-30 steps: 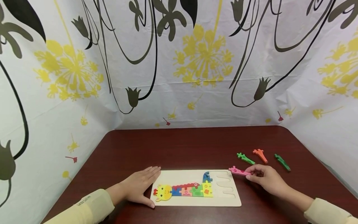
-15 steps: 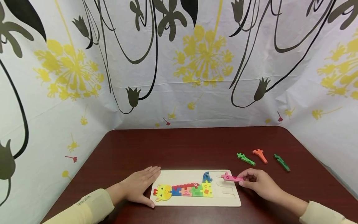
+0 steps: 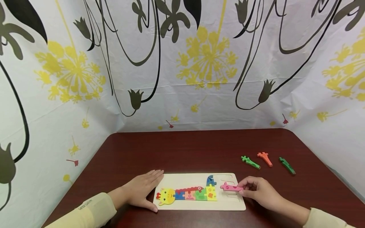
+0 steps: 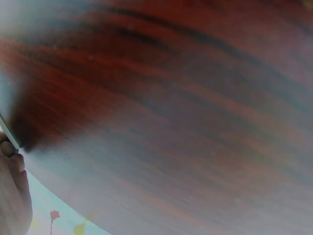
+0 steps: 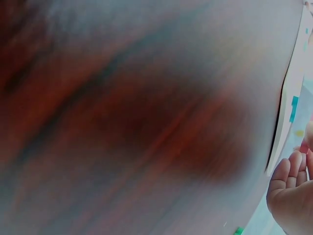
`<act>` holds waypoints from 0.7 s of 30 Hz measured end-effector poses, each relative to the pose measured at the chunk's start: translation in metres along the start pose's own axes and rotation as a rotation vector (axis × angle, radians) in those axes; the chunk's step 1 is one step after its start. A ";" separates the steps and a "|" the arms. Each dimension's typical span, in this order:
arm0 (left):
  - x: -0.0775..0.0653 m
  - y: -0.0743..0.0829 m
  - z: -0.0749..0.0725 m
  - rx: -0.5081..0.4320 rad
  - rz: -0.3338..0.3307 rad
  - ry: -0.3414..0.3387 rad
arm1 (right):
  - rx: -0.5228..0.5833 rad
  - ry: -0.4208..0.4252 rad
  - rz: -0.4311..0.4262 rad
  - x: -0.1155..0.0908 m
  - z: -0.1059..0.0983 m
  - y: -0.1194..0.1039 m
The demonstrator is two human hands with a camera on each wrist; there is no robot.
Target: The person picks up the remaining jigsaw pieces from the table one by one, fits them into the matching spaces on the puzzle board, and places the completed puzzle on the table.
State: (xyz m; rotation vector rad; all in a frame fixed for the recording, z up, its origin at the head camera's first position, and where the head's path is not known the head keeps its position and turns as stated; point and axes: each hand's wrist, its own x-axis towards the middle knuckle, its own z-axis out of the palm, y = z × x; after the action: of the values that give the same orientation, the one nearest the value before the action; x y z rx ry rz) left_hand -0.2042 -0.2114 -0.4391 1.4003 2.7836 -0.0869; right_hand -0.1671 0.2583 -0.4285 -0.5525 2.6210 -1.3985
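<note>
A pale puzzle board [image 3: 196,205] lies on the table, with a giraffe's yellow head, several coloured body pieces and a blue piece [image 3: 211,180] set in it. My left hand [image 3: 142,190] rests flat with fingers straight along the board's left edge; the left wrist view catches only part of that hand [image 4: 12,191]. Between thumb and fingers my right hand [image 3: 259,191] pinches the end of a pink puzzle piece [image 3: 229,187], over the outlined slots at the board's right side. In the right wrist view the hand [image 5: 293,196] shows curled fingers and a bit of pink.
Beyond the board's right end lie a light green piece [image 3: 251,162], an orange piece [image 3: 265,159] and a dark green piece [image 3: 287,165]. The dark red table [image 3: 182,148] is bounded by a flower-patterned cloth [image 3: 182,107] at the back and sides.
My right hand has carried the pink piece left and toward me, from beside the board's far right corner to over its slots. The left hand has stayed in place.
</note>
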 end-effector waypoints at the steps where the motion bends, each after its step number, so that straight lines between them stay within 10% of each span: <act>1: 0.000 0.000 0.000 0.000 -0.001 0.000 | 0.003 -0.006 0.000 0.000 0.001 -0.001; 21: 0.000 -0.001 0.000 -0.003 -0.010 -0.014 | 0.086 -0.101 0.011 -0.002 0.013 -0.004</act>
State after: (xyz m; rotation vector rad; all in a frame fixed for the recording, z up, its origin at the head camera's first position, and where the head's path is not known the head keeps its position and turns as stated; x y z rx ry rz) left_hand -0.2048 -0.2121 -0.4393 1.3792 2.7786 -0.0917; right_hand -0.1603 0.2471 -0.4331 -0.5805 2.4689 -1.4332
